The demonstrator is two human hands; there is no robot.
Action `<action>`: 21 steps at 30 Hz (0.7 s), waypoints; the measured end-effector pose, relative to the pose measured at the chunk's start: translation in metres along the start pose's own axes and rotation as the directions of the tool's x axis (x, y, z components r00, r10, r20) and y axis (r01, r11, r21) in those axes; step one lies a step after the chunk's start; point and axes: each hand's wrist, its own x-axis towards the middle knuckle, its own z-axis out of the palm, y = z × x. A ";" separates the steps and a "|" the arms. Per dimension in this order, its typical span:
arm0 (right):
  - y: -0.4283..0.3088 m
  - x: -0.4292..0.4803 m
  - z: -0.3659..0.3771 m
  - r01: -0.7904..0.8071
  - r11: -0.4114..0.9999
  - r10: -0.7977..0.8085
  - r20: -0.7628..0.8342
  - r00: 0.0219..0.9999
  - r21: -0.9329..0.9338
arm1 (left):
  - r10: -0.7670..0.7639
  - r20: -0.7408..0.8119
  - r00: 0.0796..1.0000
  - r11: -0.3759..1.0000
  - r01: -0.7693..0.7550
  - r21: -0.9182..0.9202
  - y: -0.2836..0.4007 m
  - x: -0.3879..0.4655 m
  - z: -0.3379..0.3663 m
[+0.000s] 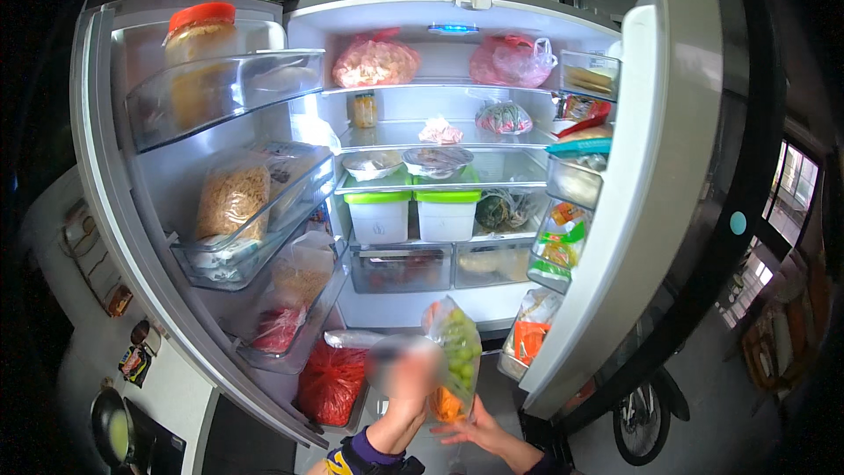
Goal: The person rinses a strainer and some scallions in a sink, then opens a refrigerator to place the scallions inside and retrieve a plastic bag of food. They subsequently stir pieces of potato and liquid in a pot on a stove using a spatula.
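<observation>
A clear plastic bag with round green fruit [459,356] and orange pieces at its lower end is upright in front of the open refrigerator [422,307]. Against its left side is my left hand [414,369], largely blurred, so its grip on the bag cannot be made out. My right hand [482,432] is at the bag's bottom right, fingers spread and thumb up along the plastic. Behind my left hand lie a long plastic-wrapped item [356,339] and a red plastic bag [331,382] in a low open drawer.
Both refrigerator doors stand wide, the left door [99,165] and the right door [679,145] flanking me. Shelves hold green-lidded tubs [450,218], covered bowls [437,161] and pink bags [376,63]. A counter with a pan [117,422] is at left; a bicycle wheel [643,425] is at right.
</observation>
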 end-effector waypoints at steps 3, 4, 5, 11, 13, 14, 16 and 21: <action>-0.030 0.040 0.005 0.173 0.982 -0.168 -0.070 0.983 0.075 | 0.222 0.052 0.974 0.885 -0.223 0.409 -0.003 0.028 -0.008; -0.043 0.053 0.001 0.202 0.975 -0.193 -0.104 0.976 0.088 | 0.147 0.013 0.989 0.953 -0.145 0.266 0.022 0.033 0.013; -0.051 0.071 -0.003 0.227 0.969 -0.216 -0.105 0.971 0.103 | 0.141 0.001 0.990 0.967 -0.138 0.217 0.034 0.043 0.021; -0.134 0.171 -0.018 0.417 0.908 -0.414 -0.050 0.909 0.044 | 0.365 -0.020 0.931 0.924 -0.359 0.134 0.083 0.132 0.066; -0.170 0.198 -0.016 0.411 0.904 -0.415 0.019 0.909 0.117 | 0.472 0.006 0.882 0.872 -0.468 0.146 0.092 0.162 0.073; -0.189 0.210 -0.015 0.397 0.906 -0.407 0.043 0.912 0.149 | 0.530 0.017 0.848 0.838 -0.527 0.141 0.098 0.178 0.079; -0.225 0.235 -0.010 0.407 0.894 -0.428 0.090 0.899 0.185 | 0.596 0.022 0.803 0.791 -0.592 0.152 0.109 0.206 0.085; -0.280 0.301 -0.005 0.370 0.914 -0.398 0.200 0.895 0.165 | 0.694 -0.003 0.720 0.699 -0.673 0.241 0.122 0.283 0.075</action>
